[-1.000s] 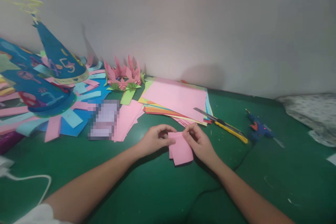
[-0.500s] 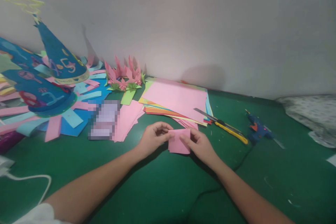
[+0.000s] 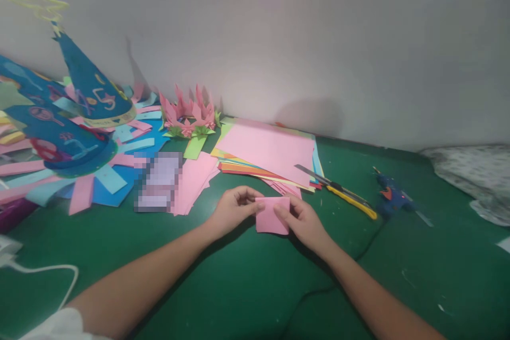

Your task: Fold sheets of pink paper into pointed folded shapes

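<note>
Between my two hands is a small stack of pink paper squares (image 3: 271, 221), held just above the green table. My left hand (image 3: 238, 208) pinches its upper left edge, thumb in front and fingers behind. On the other side my right hand (image 3: 302, 219) grips the upper right, its thumb pressed on the front face. The squares lie nearly flush with each other; how many there are I cannot tell. Beyond the hands lies a pile of coloured paper sheets (image 3: 266, 143), pink on top, with a yellow box cutter (image 3: 350, 201) resting partly on its right corner, blade out.
Left stand blue decorated cone hats (image 3: 93, 82) with paper strips around their bases. A pink paper crown (image 3: 189, 114) sits near the wall. Pink paper pieces (image 3: 195, 180) lie by a blurred-out phone-like rectangle (image 3: 159, 180). A blue glue gun (image 3: 392, 195) trails its cord (image 3: 368, 244) rightward of my hands.
The pink squares were offset and fanned a second ago; now they are lined up. My right hand has shifted its thumb onto the front and its fingers behind. The left hand keeps its pinch.
</note>
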`<state>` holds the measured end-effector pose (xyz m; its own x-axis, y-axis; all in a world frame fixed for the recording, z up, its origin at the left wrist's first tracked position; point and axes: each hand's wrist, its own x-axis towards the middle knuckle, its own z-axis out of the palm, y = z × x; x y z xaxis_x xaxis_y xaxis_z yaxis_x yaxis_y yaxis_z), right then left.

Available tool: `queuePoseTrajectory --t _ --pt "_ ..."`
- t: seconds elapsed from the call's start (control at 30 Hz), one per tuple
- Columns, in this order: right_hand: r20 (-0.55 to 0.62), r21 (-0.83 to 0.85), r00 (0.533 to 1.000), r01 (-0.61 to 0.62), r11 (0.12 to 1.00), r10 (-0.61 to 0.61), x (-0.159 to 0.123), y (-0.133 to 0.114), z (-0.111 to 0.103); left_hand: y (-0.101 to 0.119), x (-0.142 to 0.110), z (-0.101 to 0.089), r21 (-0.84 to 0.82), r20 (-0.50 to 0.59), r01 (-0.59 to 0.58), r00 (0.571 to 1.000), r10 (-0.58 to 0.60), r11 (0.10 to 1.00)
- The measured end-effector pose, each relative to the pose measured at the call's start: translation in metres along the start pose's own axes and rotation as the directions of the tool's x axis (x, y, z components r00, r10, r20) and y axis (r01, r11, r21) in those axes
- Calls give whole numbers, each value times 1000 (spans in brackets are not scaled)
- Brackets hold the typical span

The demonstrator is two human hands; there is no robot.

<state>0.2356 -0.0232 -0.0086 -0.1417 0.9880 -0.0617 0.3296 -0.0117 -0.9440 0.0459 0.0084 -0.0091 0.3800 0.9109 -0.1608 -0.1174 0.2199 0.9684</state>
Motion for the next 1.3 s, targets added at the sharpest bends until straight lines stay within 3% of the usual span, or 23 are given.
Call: queuePoseTrajectory --t 0.7,1.03,1.3 --pt "33 -27 999 22 999 -21 1 5 0 0 -2 0 5 -40 1 999 -1 1000" --pt "-6 -16 999 49 999 -49 0 -6 -1 4 -3 0 -153 -3 -48 999 48 987" --pt "39 60 999 16 998 -19 0 -10 -3 7 -5 -1 -95 -15 -20 1000 18 995"
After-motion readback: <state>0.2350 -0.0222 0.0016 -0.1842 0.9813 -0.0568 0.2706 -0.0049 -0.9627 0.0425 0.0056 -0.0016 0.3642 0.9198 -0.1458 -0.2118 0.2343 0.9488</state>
